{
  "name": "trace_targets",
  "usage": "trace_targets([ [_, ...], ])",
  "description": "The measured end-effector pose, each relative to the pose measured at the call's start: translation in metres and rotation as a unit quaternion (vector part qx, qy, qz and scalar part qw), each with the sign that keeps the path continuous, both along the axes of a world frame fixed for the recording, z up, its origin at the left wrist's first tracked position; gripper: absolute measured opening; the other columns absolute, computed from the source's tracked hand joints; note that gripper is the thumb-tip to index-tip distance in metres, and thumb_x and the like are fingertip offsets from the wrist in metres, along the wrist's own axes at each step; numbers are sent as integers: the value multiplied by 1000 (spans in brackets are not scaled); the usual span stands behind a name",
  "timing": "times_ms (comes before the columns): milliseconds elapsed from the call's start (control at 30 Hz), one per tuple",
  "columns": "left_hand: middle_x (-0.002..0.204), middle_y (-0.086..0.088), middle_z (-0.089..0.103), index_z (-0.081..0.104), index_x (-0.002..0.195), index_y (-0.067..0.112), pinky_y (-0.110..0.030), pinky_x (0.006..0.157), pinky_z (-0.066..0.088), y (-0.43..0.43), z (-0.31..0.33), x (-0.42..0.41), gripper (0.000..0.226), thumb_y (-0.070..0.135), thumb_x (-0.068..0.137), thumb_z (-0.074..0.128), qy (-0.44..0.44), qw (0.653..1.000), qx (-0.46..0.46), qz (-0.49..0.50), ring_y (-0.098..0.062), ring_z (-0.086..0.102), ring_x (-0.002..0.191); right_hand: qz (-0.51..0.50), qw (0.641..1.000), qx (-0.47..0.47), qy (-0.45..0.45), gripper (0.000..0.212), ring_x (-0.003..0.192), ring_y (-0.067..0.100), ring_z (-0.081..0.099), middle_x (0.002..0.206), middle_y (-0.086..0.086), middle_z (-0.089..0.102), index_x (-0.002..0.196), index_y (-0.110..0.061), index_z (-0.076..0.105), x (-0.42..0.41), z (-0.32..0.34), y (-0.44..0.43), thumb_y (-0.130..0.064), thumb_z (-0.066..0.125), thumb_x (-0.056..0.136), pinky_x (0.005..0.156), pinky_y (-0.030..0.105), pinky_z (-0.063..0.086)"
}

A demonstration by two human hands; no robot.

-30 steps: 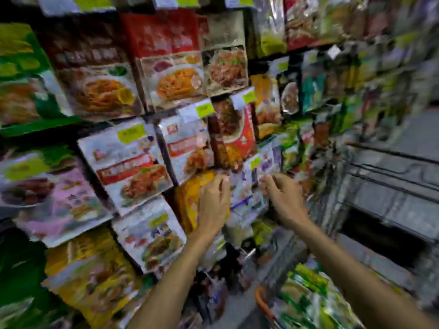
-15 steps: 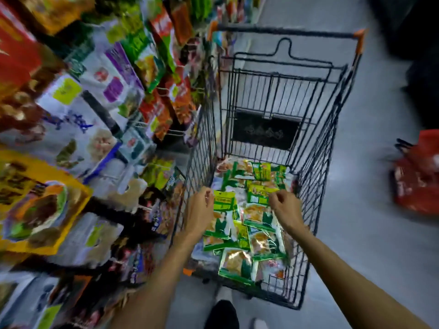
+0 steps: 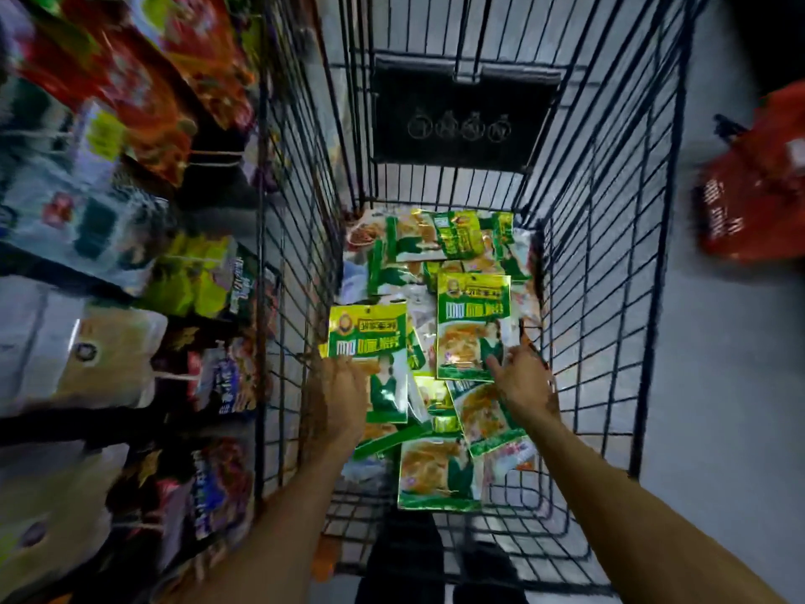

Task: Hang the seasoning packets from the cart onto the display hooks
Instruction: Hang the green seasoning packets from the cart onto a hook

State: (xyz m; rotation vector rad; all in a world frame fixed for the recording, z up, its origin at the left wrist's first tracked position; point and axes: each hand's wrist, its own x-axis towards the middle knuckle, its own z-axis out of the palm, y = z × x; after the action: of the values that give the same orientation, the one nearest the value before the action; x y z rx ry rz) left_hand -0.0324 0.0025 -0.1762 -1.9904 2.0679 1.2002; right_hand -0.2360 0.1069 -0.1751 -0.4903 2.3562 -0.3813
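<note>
A: Fig. legend, head view. Where are the seasoning pkts?
B: Most lie in a loose pile (image 3: 440, 473) on the floor of the wire cart (image 3: 610, 298), overlapping, green-yellow. Two more are held above the heap, one per hand.
A: L side?
B: The left hand (image 3: 344, 394), back to the camera, grips the lower part of the left pkt (image 3: 368, 337). Pkt is upright, label end up, close to the cart's L wall. The hand is blurred, so finger detail can't be told.
A: R side?
B: The right hand (image 3: 525, 379) pinches the right pkt (image 3: 472, 324) at its lower R edge, thumb at the edge, index finger on the face. Pkt is upright, near the cart's R wall.
A: Do the two pkts touch?
B: No, they're apart; the pile shows between them.
A: Surroundings?
B: A display rack (image 3: 130, 255) w/ hanging bags runs along the cart's L side, heavily blurred. A black placard (image 3: 461, 119) sits on the cart's far wall. A red basket (image 3: 758, 180) lies on the floor R of the cart, well apart.
</note>
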Motion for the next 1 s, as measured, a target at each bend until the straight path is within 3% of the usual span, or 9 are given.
trace_targets([
  [100,140,-24,34,38,133,-5,-45,105,30,5,-10,-10,38,12,99,41,-72,996,-42,-13,-38,33,130,-15,999,40,30,58,117,35,51,125,21,53,123,4,51,3,-8,-4,-41,63,89,90,41,47],
  [267,149,-15,27,37,139,6,-34,105,29,17,-17,-18,50,25,95,52,-110,991,-70,-27,-29,24,135,-72,996,30,41,67,126,34,41,136,20,41,131,-2,40,10,-13,-9,-37,70,84,96,43,41],
  [400,149,-15,26,36,139,7,-36,107,28,20,-21,-17,58,30,91,59,-100,990,-81,-64,-28,22,135,-135,991,11,-4,76,122,36,47,132,21,48,131,1,44,9,-17,-8,-36,79,76,99,45,44],
  [533,150,-19,25,27,144,5,-40,108,28,14,-17,-14,81,36,83,69,-110,992,-63,1,-32,26,136,-163,986,1,-28,61,94,30,61,111,19,64,110,0,57,8,-17,-6,-37,83,70,71,34,50],
  [600,144,-18,35,29,142,5,-39,104,32,12,-12,-15,82,34,79,73,-113,991,-73,10,-31,34,130,-168,986,-4,-24,48,74,21,58,102,17,67,93,-4,57,8,-15,-6,-35,84,69,51,25,36],
  [667,136,-17,42,34,138,6,-38,101,35,10,-7,-18,80,29,75,77,-118,989,-88,24,-30,39,124,-179,983,-25,-32,42,67,16,54,99,15,69,86,-10,52,8,-13,-6,-31,85,68,46,23,30],
  [767,127,-16,46,42,128,7,-37,92,40,7,3,-21,74,21,68,83,-103,989,-92,59,-30,44,116,-195,976,-54,-77,48,85,24,63,105,12,68,101,-2,56,7,-5,-5,-27,83,71,59,26,41],
  [867,119,-14,53,54,119,6,-42,83,51,3,8,-24,64,12,64,86,-16,991,-34,125,-31,52,109,-223,960,-92,-142,50,99,31,65,110,14,67,116,-3,55,4,5,-7,-17,80,75,84,43,53],
  [1000,105,-13,67,62,99,8,-32,76,52,3,16,-26,32,5,72,79,97,978,42,180,-26,62,90,-235,945,-154,-166,42,95,31,67,110,16,67,114,-4,53,-1,25,-7,-2,74,78,83,48,56],
])
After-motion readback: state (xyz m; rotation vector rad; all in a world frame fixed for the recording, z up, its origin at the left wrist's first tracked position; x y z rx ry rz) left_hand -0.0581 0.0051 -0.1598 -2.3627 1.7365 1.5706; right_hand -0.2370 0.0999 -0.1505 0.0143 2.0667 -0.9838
